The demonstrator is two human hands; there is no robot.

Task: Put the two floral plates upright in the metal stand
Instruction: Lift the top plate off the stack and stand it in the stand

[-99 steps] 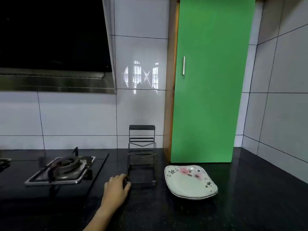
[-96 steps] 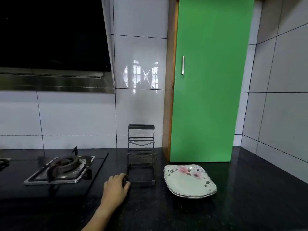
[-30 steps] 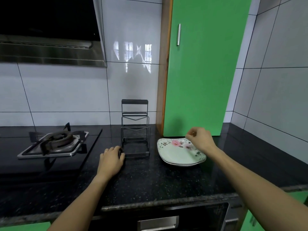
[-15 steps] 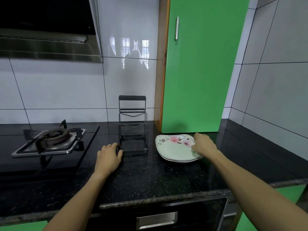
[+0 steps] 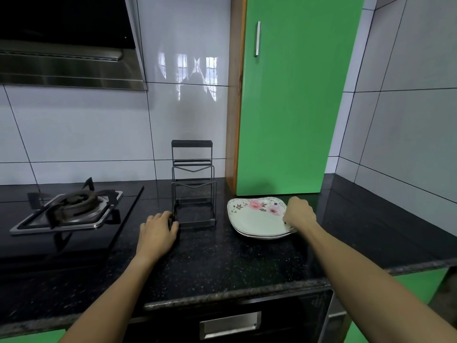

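Black stone table (image 5: 222,263) running wall to wall, stove (image 5: 71,211) at far left, green cupboard (image 5: 291,95) standing at the back right; near the middle, the metal stand (image 5: 193,191), empty, its wire dividers upright and ranked one behind another from front to back, so the slots lie crosswise and take a plate turned broadside to the viewer; just to the right of the stand and apart from it, the two floral plates (image 5: 257,217), stacked one in the other and lying flat, flowers toward the back rim. Left hand (image 5: 158,229) resting on the table at the stand's front left corner, fingers curled against the base, seemingly steadying it, gripping nothing that can be made out. Right hand (image 5: 300,214) clearly the nearer to the plates, laid over their right rim, grip pressed together on that edge, seemingly pinching the top plate; how far the fingers reach under, hidden. From that grip the plates stretch leftward toward the stand, the stand farther left again; coming move judged to be a lift of the top plate by its right rim, a tilt onto its edge, then a short carry left and down between two dividers.
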